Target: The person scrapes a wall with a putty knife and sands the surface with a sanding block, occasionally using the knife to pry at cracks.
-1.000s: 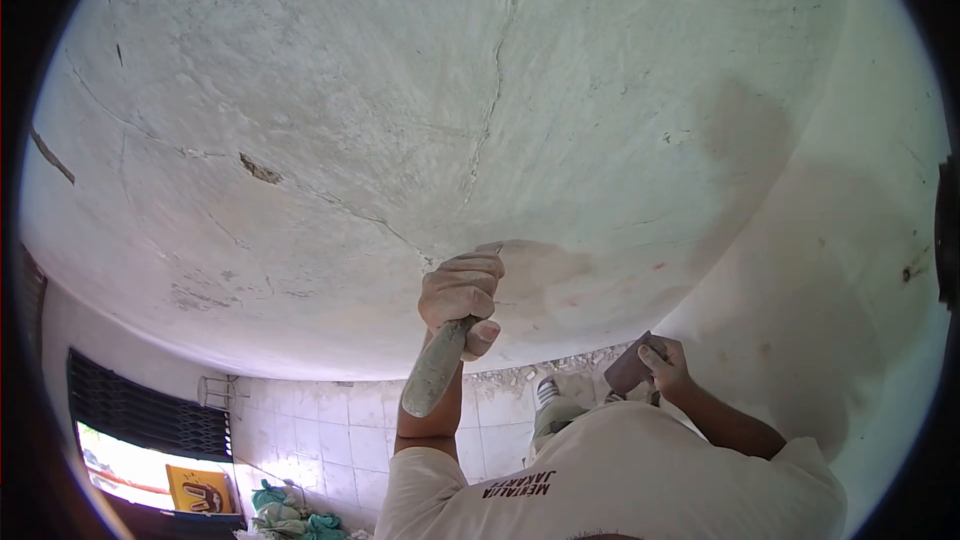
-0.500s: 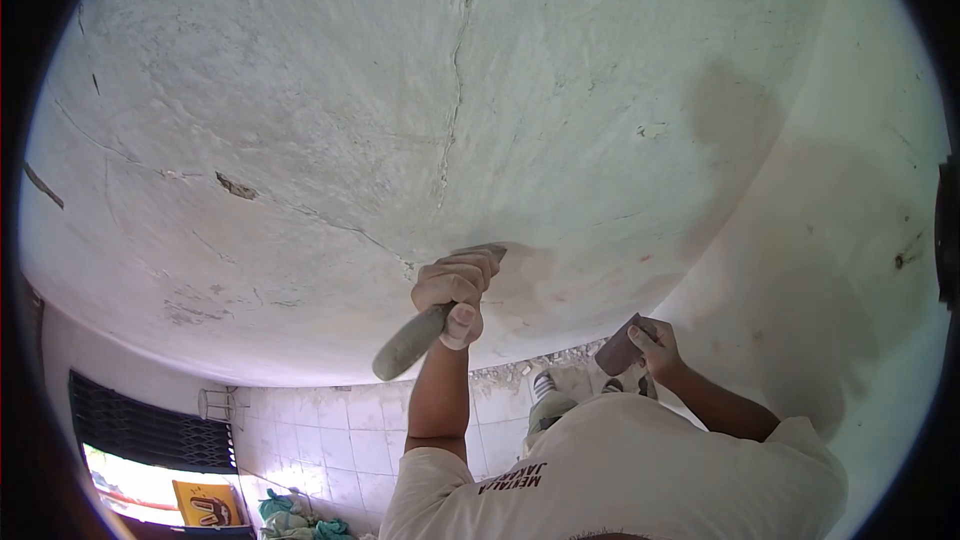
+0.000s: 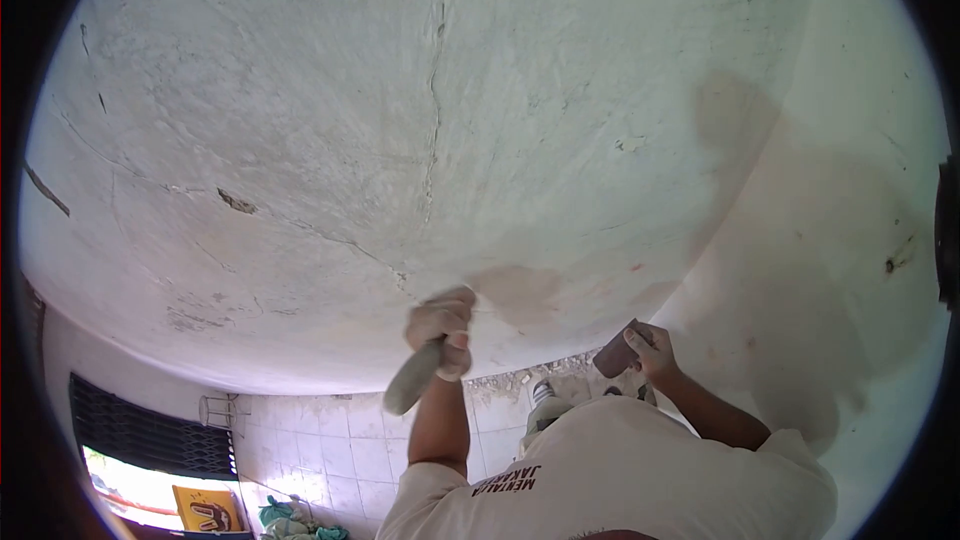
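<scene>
My left hand (image 3: 440, 335), dusty and slightly blurred, is wrapped round a grey-green tool handle (image 3: 412, 380) in front of the cracked wall (image 3: 330, 120). The handle points down and left; the tool's other end is mostly hidden by the fingers, close to the wall. Lower right, my right hand (image 3: 655, 350) grips a dark brown block (image 3: 617, 350), with the thumb along its side. The block is away from the wall's cracks, above the feet.
Crumbled debris (image 3: 510, 380) lies along the wall's foot on the tiled floor (image 3: 350, 440). Lower left are a dark lattice grille (image 3: 150, 430), a wire rack (image 3: 218, 410), a yellow bag (image 3: 207, 508) and green cloths (image 3: 285, 515). A long crack (image 3: 436, 100) runs down the wall.
My left hand and its tool have moved down and slightly left, away from the end of the long crack. The view has shifted slightly; my right hand still holds the block.
</scene>
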Demonstrator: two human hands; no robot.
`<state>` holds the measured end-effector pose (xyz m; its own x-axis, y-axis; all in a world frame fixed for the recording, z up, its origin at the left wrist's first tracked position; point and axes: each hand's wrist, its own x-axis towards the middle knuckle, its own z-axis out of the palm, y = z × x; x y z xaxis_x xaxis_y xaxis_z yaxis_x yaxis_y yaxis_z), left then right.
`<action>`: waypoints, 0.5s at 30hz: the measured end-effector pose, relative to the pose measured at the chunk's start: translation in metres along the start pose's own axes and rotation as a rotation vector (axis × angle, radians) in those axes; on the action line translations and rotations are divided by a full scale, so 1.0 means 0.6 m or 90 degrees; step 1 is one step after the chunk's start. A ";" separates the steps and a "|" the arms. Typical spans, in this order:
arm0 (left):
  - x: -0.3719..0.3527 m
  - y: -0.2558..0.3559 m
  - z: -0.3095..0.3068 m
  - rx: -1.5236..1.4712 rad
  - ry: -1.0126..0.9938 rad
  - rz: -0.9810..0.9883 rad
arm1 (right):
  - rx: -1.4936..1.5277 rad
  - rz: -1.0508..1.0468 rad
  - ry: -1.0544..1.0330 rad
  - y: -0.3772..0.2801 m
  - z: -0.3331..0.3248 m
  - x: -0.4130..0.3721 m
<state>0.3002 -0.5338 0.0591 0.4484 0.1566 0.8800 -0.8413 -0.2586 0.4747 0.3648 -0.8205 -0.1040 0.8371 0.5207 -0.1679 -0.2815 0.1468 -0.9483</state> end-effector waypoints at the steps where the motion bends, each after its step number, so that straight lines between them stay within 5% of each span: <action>1: -0.039 -0.006 0.009 0.100 0.011 -0.093 | -0.003 -0.001 -0.003 0.009 -0.003 0.003; 2: -0.085 -0.010 0.027 0.200 0.023 -0.188 | -0.006 0.000 -0.005 0.014 -0.006 0.004; 4: -0.159 -0.012 0.070 0.156 -0.003 -0.651 | -0.002 0.021 -0.012 0.010 -0.002 0.001; 6: -0.211 -0.051 0.079 0.093 -0.285 -0.855 | 0.009 0.029 -0.041 -0.005 0.006 -0.004; 8: -0.255 -0.053 0.111 -0.027 -0.237 -0.758 | -0.052 0.042 -0.076 0.001 0.005 -0.004; 12: -0.289 -0.042 0.110 -0.079 -0.286 -0.934 | -0.135 0.063 -0.158 0.008 0.013 -0.005; 15: -0.283 -0.037 0.113 -0.140 -0.258 -0.953 | -0.193 0.075 -0.174 0.001 0.022 -0.004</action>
<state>0.2632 -0.6191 -0.0995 0.9030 -0.1319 -0.4090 0.4167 0.0357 0.9084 0.3563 -0.8104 -0.1003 0.6403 0.7293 -0.2412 -0.1831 -0.1601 -0.9700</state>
